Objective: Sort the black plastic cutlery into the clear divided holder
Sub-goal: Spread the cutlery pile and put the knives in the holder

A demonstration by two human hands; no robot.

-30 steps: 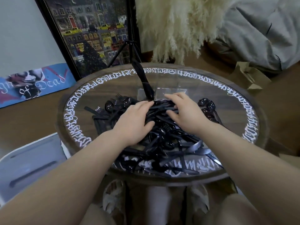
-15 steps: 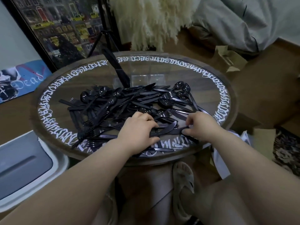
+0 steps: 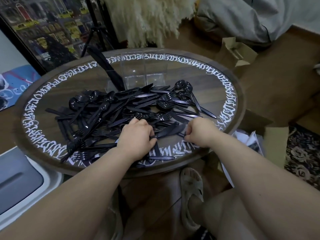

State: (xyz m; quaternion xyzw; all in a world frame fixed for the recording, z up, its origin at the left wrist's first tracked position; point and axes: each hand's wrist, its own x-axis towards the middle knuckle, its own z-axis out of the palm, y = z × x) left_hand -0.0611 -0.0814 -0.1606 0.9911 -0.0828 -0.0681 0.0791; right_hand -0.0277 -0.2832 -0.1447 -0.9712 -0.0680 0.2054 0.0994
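A heap of black plastic cutlery (image 3: 121,111) (spoons, forks, knives) lies spread over the round glass-topped table (image 3: 230,94). The clear divided holder (image 3: 143,70) stands at the table's far side; black knives (image 3: 107,70) lean in its left compartment, the other compartments look empty. My left hand (image 3: 136,137) rests on the near part of the heap, its fingers curled round the handle of a black knife (image 3: 166,132). My right hand (image 3: 200,132) is just to the right, fingers curled, pinching the other end of that knife, as far as I can tell.
A white bin with a grey lid (image 3: 17,177) stands left of the table. A framed picture (image 3: 43,30) and a tripod (image 3: 97,28) stand behind. Cardboard boxes (image 3: 237,51), papers (image 3: 249,141) and a patterned rug (image 3: 304,155) lie to the right. A sandalled foot (image 3: 192,187) is under the table.
Both hands have drawn back from the middle of the heap to its near edge. The view has shifted, so the table sits further left.
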